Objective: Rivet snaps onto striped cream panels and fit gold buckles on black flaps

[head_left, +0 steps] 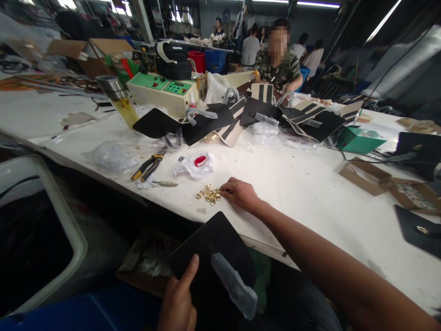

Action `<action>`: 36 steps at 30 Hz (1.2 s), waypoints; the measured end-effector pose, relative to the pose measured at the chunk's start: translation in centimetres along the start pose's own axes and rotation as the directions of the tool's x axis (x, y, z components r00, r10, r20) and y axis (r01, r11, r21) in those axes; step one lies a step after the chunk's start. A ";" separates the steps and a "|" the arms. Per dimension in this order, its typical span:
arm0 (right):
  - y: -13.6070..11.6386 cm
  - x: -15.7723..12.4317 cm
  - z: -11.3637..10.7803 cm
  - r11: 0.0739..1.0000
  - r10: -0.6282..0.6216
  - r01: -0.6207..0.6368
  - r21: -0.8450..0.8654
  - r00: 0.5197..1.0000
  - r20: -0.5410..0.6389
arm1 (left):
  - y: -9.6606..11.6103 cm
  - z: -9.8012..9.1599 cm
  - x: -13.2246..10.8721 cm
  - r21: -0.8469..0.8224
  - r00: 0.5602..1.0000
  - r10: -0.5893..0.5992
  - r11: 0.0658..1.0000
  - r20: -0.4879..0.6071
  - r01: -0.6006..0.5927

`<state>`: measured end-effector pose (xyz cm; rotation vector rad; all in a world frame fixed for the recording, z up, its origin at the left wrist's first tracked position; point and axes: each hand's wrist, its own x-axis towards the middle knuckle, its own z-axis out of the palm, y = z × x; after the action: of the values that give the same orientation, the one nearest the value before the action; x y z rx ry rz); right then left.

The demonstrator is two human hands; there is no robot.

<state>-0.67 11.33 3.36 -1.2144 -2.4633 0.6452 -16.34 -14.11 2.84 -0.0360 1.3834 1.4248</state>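
My left hand (179, 301) grips a black flat bag piece (213, 248) below the table edge, thumb on top; a plastic-wrapped strap (234, 285) lies across it. My right hand (239, 193) reaches onto the white table (303, 184), fingers curled and pinching at a small heap of gold metal rings (208, 194). Whether a ring is between the fingertips is hidden.
Pliers (148, 166), an awl (167, 183) and a plastic bag with a red ring (197, 163) lie left of the heap. Black-and-cream bag pieces (241, 117), a cream machine (161, 89), a green box (358, 140) and cardboard boxes (368, 174) sit farther back. A person sits across the table.
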 end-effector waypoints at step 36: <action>-8.7 -28.0 -3.9 0.761 0.360 -0.097 0.642 0.886 -0.293 | -5.5 5.7 -11.4 0.517 0.835 0.469 0.658 0.287 -0.548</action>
<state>11.89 -14.90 8.93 -1.2249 -1.5736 1.0429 -4.53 -18.77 8.37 0.9099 1.7500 1.3389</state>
